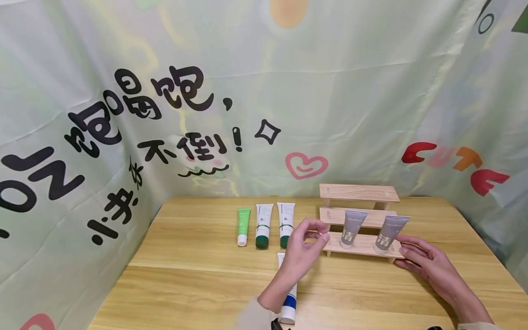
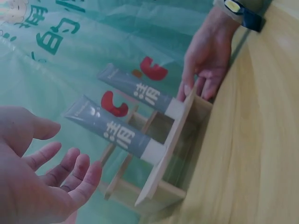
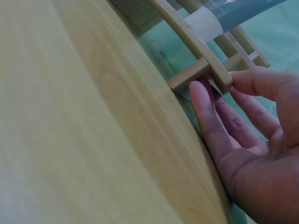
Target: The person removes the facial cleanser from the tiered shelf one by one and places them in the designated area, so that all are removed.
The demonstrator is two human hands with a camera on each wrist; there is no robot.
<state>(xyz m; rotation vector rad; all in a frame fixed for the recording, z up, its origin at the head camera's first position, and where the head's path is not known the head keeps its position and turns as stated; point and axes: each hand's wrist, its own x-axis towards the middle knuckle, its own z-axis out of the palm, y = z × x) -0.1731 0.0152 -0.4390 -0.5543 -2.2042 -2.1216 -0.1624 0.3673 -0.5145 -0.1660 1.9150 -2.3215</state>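
Observation:
A three-tier wooden display rack (image 1: pixel 358 193) stands at the right of the table. On its lowest step two grey-blue squeeze tubes (image 1: pixel 353 228) (image 2: pixel 135 88) stand upright on their white caps, one left and one right. My right hand (image 1: pixel 433 270) grips the right end of that step, with one digit at the board's end and a finger (image 3: pixel 205 107) tucked under it beside the leg. By the left end, my left hand (image 1: pixel 303 247) hovers with loosely bent fingers and nothing between them. In the left wrist view a gap separates those fingers (image 2: pixel 86 186) from the tubes.
Left of the rack lie a small green tube (image 1: pixel 244 227) and two white tubes with dark green caps (image 1: pixel 264 224) (image 1: pixel 286 215). A white-and-blue tube (image 1: pixel 289 302) lies nearer, partly hidden under my left forearm. A printed cloth (image 1: pixel 354 91) hangs behind the wooden table (image 1: pixel 185 275).

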